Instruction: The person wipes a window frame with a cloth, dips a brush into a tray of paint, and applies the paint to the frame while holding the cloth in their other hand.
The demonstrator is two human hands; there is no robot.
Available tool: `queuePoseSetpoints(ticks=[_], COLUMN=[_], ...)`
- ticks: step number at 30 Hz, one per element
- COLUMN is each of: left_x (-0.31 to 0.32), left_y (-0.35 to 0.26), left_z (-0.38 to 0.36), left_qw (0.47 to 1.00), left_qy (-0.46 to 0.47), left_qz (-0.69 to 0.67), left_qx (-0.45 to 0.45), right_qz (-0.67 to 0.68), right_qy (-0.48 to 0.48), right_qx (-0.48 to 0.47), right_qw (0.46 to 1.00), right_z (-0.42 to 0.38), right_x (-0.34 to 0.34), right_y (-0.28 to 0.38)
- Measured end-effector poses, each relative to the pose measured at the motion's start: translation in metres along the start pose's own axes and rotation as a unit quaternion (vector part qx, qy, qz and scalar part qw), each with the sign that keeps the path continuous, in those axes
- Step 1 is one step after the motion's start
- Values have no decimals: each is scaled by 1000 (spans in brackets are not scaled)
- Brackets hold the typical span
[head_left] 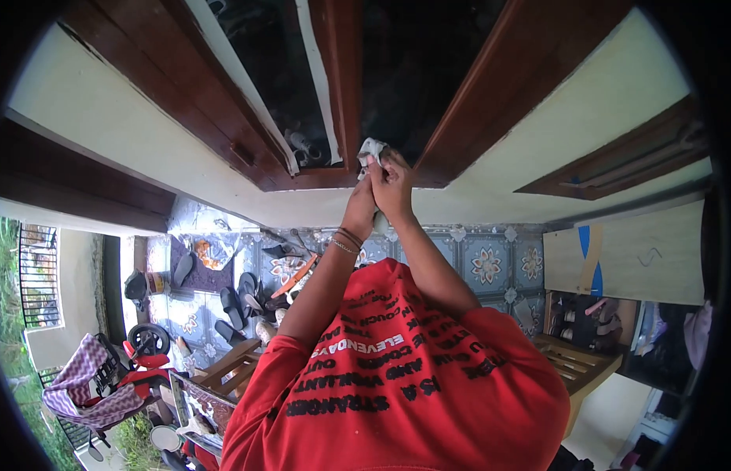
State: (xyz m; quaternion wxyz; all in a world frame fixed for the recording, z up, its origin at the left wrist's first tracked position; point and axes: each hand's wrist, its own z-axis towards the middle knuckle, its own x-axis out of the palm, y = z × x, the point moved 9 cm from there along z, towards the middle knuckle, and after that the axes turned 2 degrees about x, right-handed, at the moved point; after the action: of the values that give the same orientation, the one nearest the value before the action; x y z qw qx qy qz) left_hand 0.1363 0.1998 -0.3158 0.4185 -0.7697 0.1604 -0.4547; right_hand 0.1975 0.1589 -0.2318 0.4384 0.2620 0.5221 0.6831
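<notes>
My two hands are together at the bottom of a brown wooden window frame [339, 74]. Between their fingers is a crumpled white cloth [372, 147], pressed near the foot of the frame's middle post. Bracelets circle the wrist of my left hand [361, 206], whose fingers are closed at the lower part of the cloth. Beside it, my right hand [394, 187] has its fingers bent around the cloth's right side. Dark glass [420, 71] rises behind the hands. Parts of the fingers are hidden by each other and by the cloth.
Below lies a patterned tile floor [487, 263] with several slippers [233, 308] at the left. A wooden bench [577, 361] stands behind me at the right, near a shoe rack [589, 322]. Farther left is a red motorbike [146, 377].
</notes>
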Motion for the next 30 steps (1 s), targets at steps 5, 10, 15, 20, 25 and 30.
queuePoseSetpoints(ticks=[5, 10, 15, 20, 25, 30], left_x=[1, -7, -23, -34, -42, -51], left_y=[7, 31, 61, 66, 71, 85], left_z=[3, 7, 14, 18, 15, 9], left_qw=[999, 995, 986, 988, 987, 977], left_qy=[23, 33, 6, 2, 1, -12], left_qz=[-29, -44, -56, -34, -13, -68], left_qx=[-39, -88, -159, -151, -160, -202], right_qz=[-245, -286, -291, -282, -279, -296], right_qy=[8, 28, 36, 37, 61, 34], right_qx=[-147, -155, -117, -59, -9, -18], right_qw=[958, 945, 949, 957, 958, 954], right_z=[1, -7, -15, -17, -20, -32], right_x=[9, 11, 12, 12, 18, 20], right_y=[17, 1, -39, -53, -68, -78])
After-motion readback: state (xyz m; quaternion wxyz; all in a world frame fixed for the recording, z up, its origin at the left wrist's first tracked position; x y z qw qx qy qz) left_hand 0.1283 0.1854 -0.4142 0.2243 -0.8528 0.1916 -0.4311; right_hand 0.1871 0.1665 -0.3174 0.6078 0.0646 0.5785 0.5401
